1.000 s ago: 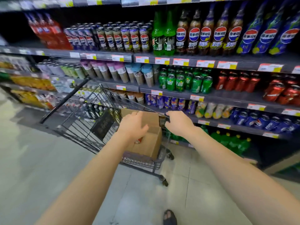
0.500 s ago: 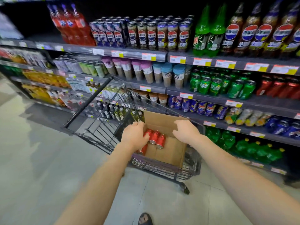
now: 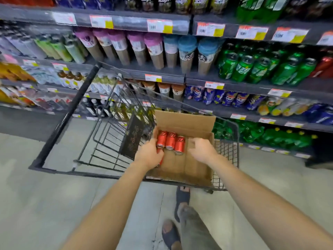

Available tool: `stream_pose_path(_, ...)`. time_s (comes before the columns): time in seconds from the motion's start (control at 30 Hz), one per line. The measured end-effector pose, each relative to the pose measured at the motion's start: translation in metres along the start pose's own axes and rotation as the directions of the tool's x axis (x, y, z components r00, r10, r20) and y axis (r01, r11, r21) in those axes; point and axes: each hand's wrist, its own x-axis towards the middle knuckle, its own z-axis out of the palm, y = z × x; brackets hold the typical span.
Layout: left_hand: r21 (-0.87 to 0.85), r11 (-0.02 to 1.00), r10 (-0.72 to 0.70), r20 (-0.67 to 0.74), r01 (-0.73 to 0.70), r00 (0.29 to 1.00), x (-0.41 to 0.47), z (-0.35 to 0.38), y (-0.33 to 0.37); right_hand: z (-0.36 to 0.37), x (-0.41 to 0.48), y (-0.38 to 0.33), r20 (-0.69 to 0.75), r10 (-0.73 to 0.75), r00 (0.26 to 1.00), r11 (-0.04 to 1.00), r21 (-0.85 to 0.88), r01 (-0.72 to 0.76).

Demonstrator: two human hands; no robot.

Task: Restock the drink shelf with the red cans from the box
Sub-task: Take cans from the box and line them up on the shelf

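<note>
Three red cylindrical metal cans (image 3: pixel 170 140) with silver rims and a white script mark on their sides are seen lying side by side, tilted, against the far left corner of an open brown cardboard box (image 3: pixel 187 121). A fourth red can (image 3: pixel 160 151) is seen just in front of them by the box's left wall, mostly hidden. It is gripped by the left hand (image 3: pixel 148 156), whose fingers are curled round it from above.

The right hand (image 3: pixel 202 150) is held over the right half of the box, its fingers loosely bent and pointed toward the rightmost can. Nothing is held in it, and whether the can is touched cannot be told. The rest of the box floor is shown as bare cardboard, and the far flap is raised.

The box is carried in the near right end of a black wire shopping cart (image 3: pixel 237 147). A dark patterned panel (image 3: pixel 132 138) is set upright just left of the box.

Behind the box, a dark grey drink shelf (image 3: pixel 252 87) with orange and yellow price tags is seen. Green cans (image 3: pixel 255 71) are ranged above and right of the box, and blurred red containers (image 3: pixel 324 66) are stacked at the far right edge. Below the box, a pale tiled floor (image 3: pixel 45 204) and a foot in a dark sandal (image 3: pixel 182 196) are shown.
</note>
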Motion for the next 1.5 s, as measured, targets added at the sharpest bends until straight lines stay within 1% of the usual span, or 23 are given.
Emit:
stream_pose_path(0.13, 0.016, 1.000, -0.013, 0.083, 0.012, 0.996, 0.062, 0.022, -0.003, 0.005, 0.052, 0.010, 0.037, 0.054, 0.998, 0.997, 0.047, -0.055)
stream_pose_path(0.2, 0.025, 1.000, -0.020, 0.112, 0.017, 0.994, 0.093, 0.034, -0.004, 0.008, 0.083, 0.016, 0.056, 0.053, 0.997, 0.996, 0.075, -0.057)
stream_pose_path(0.27, 0.035, 0.998, -0.058, 0.156, 0.054, 0.986, 0.122, 0.046, -0.005, 0.014, 0.113, 0.022, 0.093, 0.071, 0.993, 0.991, 0.106, -0.080)
stream_pose_path(0.43, -0.026, 0.990, -0.133, 0.177, 0.140, 0.975, 0.176, 0.078, -0.013, 0.040, 0.180, 0.040, 0.159, 0.158, 0.975, 0.980, 0.094, -0.174)
stream_pose_path(0.53, -0.058, 0.981, -0.170, 0.217, 0.187, 0.961, 0.206, 0.096, -0.018, 0.058, 0.213, 0.050, 0.187, 0.218, 0.958, 0.966, 0.098, -0.239)
stream_pose_path(0.67, -0.140, 0.967, -0.175, 0.234, 0.211, 0.956, 0.254, 0.130, -0.027, 0.098, 0.258, 0.071, 0.188, 0.355, 0.916, 0.906, 0.172, -0.386)
stream_pose_path(0.77, -0.188, 0.962, -0.144, 0.263, 0.197, 0.954, 0.287, 0.162, -0.031, 0.141, 0.289, 0.087, 0.218, 0.413, 0.884, 0.857, 0.236, -0.459)
stream_pose_path(0.8, -0.201, 0.961, -0.132, 0.275, 0.191, 0.952, 0.297, 0.172, -0.033, 0.154, 0.297, 0.089, 0.228, 0.426, 0.876, 0.832, 0.281, -0.478)
stream_pose_path(0.93, -0.208, 0.957, -0.144, 0.260, 0.201, 0.955, 0.322, 0.199, -0.044, 0.192, 0.316, 0.094, 0.245, 0.446, 0.861, 0.725, 0.465, -0.508)
stream_pose_path(1.03, -0.180, 0.965, -0.143, 0.253, 0.192, 0.957, 0.331, 0.211, -0.047, 0.211, 0.319, 0.095, 0.164, 0.474, 0.865, 0.712, 0.507, -0.486)
stream_pose_path(1.1, -0.161, 0.970, -0.140, 0.246, 0.183, 0.959, 0.334, 0.217, -0.045, 0.217, 0.321, 0.097, 0.133, 0.508, 0.851, 0.670, 0.559, -0.488)
stream_pose_path(1.23, -0.157, 0.963, -0.170, 0.284, 0.221, 0.944, 0.334, 0.227, -0.040, 0.217, 0.319, 0.109, 0.106, 0.562, 0.820, 0.624, 0.596, -0.504)
stream_pose_path(1.33, -0.187, 0.952, -0.195, 0.233, 0.241, 0.953, 0.337, 0.236, -0.040, 0.211, 0.314, 0.118, 0.086, 0.592, 0.801, 0.619, 0.589, -0.520)
stream_pose_path(1.4, -0.187, 0.950, -0.207, 0.216, 0.249, 0.954, 0.338, 0.239, -0.037, 0.209, 0.312, 0.125, 0.092, 0.605, 0.790, 0.583, 0.625, -0.519)
stream_pose_path(1.5, -0.109, 0.966, -0.207, 0.228, 0.236, 0.951, 0.340, 0.244, -0.030, 0.205, 0.306, 0.132, 0.079, 0.601, 0.795, 0.563, 0.664, -0.492)
